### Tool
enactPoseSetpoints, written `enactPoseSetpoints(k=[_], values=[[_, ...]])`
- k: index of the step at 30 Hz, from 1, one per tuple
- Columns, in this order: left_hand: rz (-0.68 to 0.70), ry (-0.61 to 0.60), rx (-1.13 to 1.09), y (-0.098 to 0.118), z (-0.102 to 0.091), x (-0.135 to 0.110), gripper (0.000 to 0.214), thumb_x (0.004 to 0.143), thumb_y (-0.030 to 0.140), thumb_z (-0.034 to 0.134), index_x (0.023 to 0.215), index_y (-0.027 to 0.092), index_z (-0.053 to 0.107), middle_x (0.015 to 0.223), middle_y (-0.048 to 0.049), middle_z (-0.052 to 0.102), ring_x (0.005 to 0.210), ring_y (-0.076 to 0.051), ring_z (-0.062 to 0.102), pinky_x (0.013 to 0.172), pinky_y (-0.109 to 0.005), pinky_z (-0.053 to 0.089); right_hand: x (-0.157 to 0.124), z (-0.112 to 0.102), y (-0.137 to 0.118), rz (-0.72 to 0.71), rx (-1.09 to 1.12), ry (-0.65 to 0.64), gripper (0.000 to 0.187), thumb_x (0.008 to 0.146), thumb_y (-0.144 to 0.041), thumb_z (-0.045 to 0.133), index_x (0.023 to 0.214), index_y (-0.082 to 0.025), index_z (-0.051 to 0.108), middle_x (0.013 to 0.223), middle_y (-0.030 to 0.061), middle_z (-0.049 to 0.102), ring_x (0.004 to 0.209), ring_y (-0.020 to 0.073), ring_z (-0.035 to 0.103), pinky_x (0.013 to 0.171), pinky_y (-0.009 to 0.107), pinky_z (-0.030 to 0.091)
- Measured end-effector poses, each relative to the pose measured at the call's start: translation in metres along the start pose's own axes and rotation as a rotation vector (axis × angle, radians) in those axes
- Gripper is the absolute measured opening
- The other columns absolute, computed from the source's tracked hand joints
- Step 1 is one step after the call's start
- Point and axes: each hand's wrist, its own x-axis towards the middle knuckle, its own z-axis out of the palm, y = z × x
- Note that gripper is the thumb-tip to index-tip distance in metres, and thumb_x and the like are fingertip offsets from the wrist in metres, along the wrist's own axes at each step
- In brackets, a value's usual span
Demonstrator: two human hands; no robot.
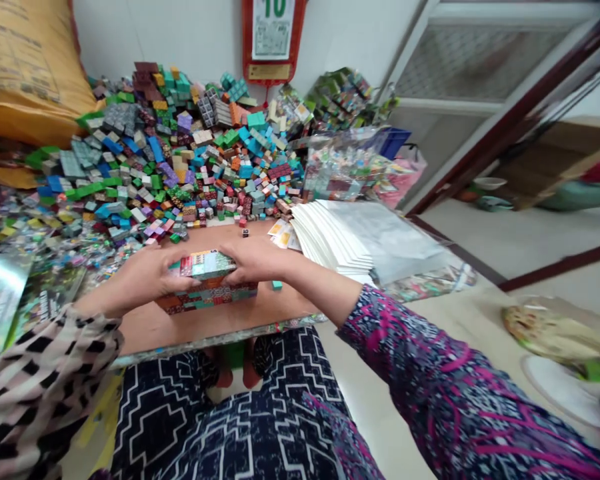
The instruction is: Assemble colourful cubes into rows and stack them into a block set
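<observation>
Both my hands clasp a rectangular slab of small patterned cubes point(207, 283) that rests on the brown table point(150, 327) near its front edge. My left hand point(147, 273) grips the slab's left end, fingers curled over the top. My right hand point(253, 260) covers its right end from above. A printed card lies on top of the slab between my hands. One teal cube point(277, 285) lies loose just right of the slab.
A big heap of colourful small cubes point(180, 147) fills the back of the table. A stack of white sheets under clear plastic bags point(350, 240) lies to the right. Printed packets point(10, 293) sit at left, a yellow sack point(25, 67) behind, bagged sets point(345, 167) beyond.
</observation>
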Motion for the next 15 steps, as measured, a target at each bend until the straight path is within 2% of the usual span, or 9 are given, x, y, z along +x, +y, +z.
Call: enactPoseSetpoints(k=[2, 4, 6, 7, 9, 11, 13, 15], values=[[-0.009, 0.004, 0.001, -0.004, 0.002, 0.0, 0.04, 0.049, 0.049, 0.083, 0.08, 0.026, 0.076, 0.059, -0.0048, 0.061, 0.053, -0.023, 0.052, 0.067, -0.037, 0.043, -0.003, -0.001, -0.002, -0.027, 0.021, 0.026, 0.044, 0.076, -0.047, 0.063, 0.108, -0.018, 0.061, 0.1, 0.0084, 0.068, 0.082, 0.0236, 0.062, 0.059, 0.031, 0.04], [-0.021, -0.019, 0.052, -0.006, 0.003, 0.0, 0.044, 0.051, 0.054, 0.081, 0.084, 0.026, 0.076, 0.063, -0.0051, 0.064, 0.057, -0.024, 0.053, 0.07, -0.037, 0.043, -0.008, -0.003, -0.005, -0.081, 0.068, 0.109, 0.059, 0.077, -0.054, 0.063, 0.119, -0.014, 0.058, 0.112, 0.0118, 0.065, 0.097, 0.026, 0.06, 0.075, 0.033, 0.046], [-0.018, -0.038, 0.118, -0.004, 0.0, -0.002, 0.056, 0.052, 0.063, 0.076, 0.094, 0.026, 0.074, 0.075, -0.006, 0.07, 0.066, -0.027, 0.057, 0.075, -0.039, 0.043, -0.018, -0.006, -0.004, -0.135, 0.136, 0.23, 0.071, 0.081, -0.06, 0.058, 0.131, -0.01, 0.05, 0.128, 0.015, 0.056, 0.116, 0.0271, 0.052, 0.096, 0.036, 0.043], [-0.01, -0.03, 0.142, -0.001, -0.004, -0.004, 0.063, 0.052, 0.069, 0.073, 0.099, 0.026, 0.073, 0.084, -0.0065, 0.072, 0.072, -0.029, 0.06, 0.078, -0.04, 0.043, -0.024, -0.007, 0.0, -0.142, 0.172, 0.29, 0.072, 0.083, -0.059, 0.055, 0.134, -0.009, 0.047, 0.133, 0.0149, 0.052, 0.122, 0.0258, 0.048, 0.102, 0.036, 0.039], [0.015, 0.008, 0.184, 0.007, -0.013, -0.009, 0.075, 0.056, 0.077, 0.064, 0.11, 0.025, 0.068, 0.104, -0.0076, 0.071, 0.088, -0.032, 0.062, 0.085, -0.042, 0.042, -0.041, -0.01, 0.018, -0.075, 0.214, 0.377, 0.059, 0.09, -0.051, 0.05, 0.135, -0.013, 0.047, 0.137, 0.0115, 0.051, 0.126, 0.0209, 0.045, 0.107, 0.034, 0.036], [0.039, 0.009, 0.26, 0.018, -0.025, -0.018, 0.071, 0.074, 0.075, 0.048, 0.121, 0.023, 0.061, 0.114, -0.0097, 0.067, 0.099, -0.032, 0.06, 0.088, -0.043, 0.042, -0.063, -0.011, 0.052, 0.151, 0.154, 0.431, 0.047, 0.093, -0.044, 0.049, 0.132, -0.017, 0.05, 0.135, 0.0086, 0.053, 0.124, 0.0188, 0.048, 0.106, 0.035, 0.038], [0.095, 0.105, 0.314, 0.027, -0.033, -0.03, 0.069, 0.082, 0.072, 0.039, 0.118, 0.018, 0.061, 0.111, -0.0124, 0.067, 0.1, -0.032, 0.059, 0.087, -0.044, 0.044, -0.091, -0.01, 0.095, 0.546, -0.02, 0.359, 0.04, 0.096, -0.037, 0.045, 0.133, -0.022, 0.049, 0.138, 0.0037, 0.051, 0.127, 0.0155, 0.046, 0.107, 0.03, 0.037], [0.204, 0.275, 0.32, 0.034, -0.034, -0.044, 0.055, 0.087, 0.062, 0.041, 0.112, 0.018, 0.063, 0.107, -0.0119, 0.067, 0.098, -0.03, 0.06, 0.088, -0.044, 0.045, -0.122, -0.006, 0.139, 0.771, -0.087, 0.328, 0.039, 0.097, -0.026, 0.039, 0.131, -0.011, 0.051, 0.134, 0.0147, 0.054, 0.124, 0.0229, 0.049, 0.105, 0.038, 0.038]])
